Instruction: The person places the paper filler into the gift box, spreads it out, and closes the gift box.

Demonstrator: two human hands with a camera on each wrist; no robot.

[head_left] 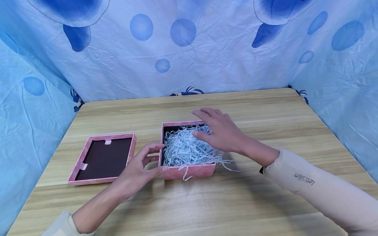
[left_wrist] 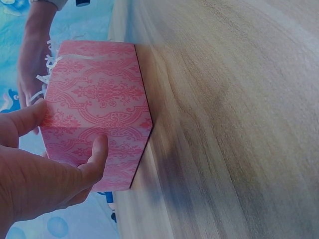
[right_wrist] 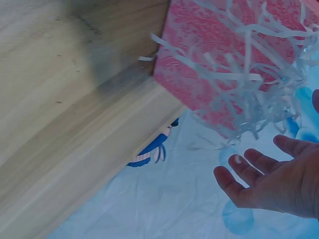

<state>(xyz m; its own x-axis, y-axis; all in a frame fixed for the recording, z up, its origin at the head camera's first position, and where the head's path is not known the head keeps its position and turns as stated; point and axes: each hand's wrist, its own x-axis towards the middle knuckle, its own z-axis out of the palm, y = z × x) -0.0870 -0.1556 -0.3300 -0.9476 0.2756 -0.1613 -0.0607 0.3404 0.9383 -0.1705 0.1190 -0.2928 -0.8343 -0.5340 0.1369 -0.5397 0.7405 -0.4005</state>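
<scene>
A pink patterned gift box (head_left: pixel 189 172) stands on the table, filled with pale blue shredded paper (head_left: pixel 189 147). My left hand (head_left: pixel 137 172) holds the box at its left side, thumb by the near left corner and bent fingers along the left wall. In the left wrist view, my left hand (left_wrist: pixel 55 174) is against the patterned wall. Over the right part of the shredded paper is my right hand (head_left: pixel 221 131), its fingers extended and nothing gripped. The right wrist view shows that hand (right_wrist: pixel 279 179) beside paper strips (right_wrist: pixel 244 84) hanging over the box's rim.
Left of the box lies its pink lid (head_left: pixel 133 149), dark inside face up, with two pale tabs. The wooden table (head_left: pixel 265 203) ends at the back against a blue curtain (head_left: pixel 206 72), with more curtain along both sides.
</scene>
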